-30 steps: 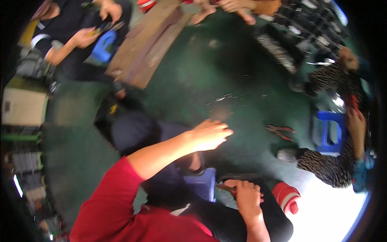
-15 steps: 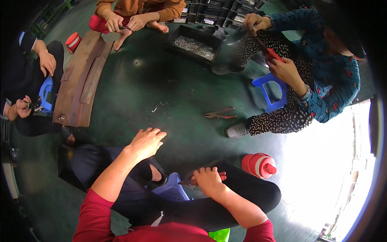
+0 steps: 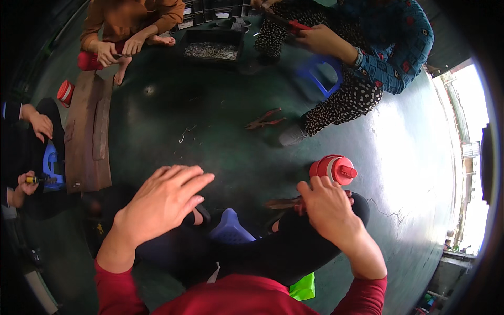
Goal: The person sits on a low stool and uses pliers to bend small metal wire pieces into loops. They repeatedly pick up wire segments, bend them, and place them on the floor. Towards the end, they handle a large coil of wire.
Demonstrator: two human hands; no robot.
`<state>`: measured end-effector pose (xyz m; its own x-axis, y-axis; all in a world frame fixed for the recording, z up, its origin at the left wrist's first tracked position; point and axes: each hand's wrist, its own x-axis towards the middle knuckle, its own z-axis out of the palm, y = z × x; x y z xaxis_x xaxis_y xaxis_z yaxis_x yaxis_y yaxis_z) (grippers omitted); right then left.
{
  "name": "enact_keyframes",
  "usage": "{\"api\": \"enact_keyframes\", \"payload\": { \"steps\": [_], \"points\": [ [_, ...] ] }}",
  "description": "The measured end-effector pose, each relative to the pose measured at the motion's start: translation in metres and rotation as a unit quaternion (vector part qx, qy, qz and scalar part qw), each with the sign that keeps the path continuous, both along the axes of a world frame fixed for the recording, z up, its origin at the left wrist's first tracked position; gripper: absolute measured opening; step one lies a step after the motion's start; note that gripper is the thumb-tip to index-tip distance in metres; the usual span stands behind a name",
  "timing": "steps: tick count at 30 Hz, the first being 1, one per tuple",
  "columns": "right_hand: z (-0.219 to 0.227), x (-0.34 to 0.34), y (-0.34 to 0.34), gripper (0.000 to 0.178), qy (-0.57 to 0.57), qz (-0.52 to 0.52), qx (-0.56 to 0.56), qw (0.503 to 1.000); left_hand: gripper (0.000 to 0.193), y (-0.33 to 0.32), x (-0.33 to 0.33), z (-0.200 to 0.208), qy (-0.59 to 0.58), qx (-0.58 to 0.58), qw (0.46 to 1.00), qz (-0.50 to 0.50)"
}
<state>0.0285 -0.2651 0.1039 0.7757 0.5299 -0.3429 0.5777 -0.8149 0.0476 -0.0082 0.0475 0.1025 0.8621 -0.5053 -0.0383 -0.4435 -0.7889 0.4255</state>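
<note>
My left hand (image 3: 160,205) hangs in the air over my left leg, its fingers stretched out and nothing in it. Around a pair of pliers (image 3: 282,203), my right hand (image 3: 329,211) is closed above my right knee. The dark jaws point left from under my fingers, while my palm hides most of the handles. Just beyond that hand stands a red jug (image 3: 336,169) with a pale band. On the green floor ahead lie another pair of red-handled pliers (image 3: 264,119) and a few thin bent metal pieces (image 3: 184,135).
A blue stool (image 3: 231,229) shows between my legs. Wooden planks (image 3: 84,136) lie at the left, near a seated person's hands. At the back is a black tray (image 3: 212,47) of small metal pieces. Two other people work farther off, one by a blue stool (image 3: 324,76).
My view has shifted, so the surroundings sit farther left and higher. Both hands appear closer; my right hand has moved rightward with the pliers, near the red jug.
</note>
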Motion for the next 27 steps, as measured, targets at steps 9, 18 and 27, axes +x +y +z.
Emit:
{"api": "enact_keyframes", "payload": {
  "steps": [9, 18, 27],
  "points": [
    [-0.091, 0.037, 0.004, 0.027, 0.134, 0.081, -0.044, 0.987, 0.037, -0.010, 0.077, -0.086, 0.234, 0.170, 0.956, 0.049],
    [-0.143, 0.080, -0.027, 0.027, 0.304, 0.039, -0.066, 0.950, 0.025, -0.004, 0.114, -0.164, 0.285, 0.109, 0.950, 0.070],
    [-0.073, 0.023, -0.051, 0.036, 0.184, -0.084, 0.099, 0.974, 0.024, -0.007, 0.052, -0.106, 0.316, -0.060, 0.939, 0.122]
  ]
}}
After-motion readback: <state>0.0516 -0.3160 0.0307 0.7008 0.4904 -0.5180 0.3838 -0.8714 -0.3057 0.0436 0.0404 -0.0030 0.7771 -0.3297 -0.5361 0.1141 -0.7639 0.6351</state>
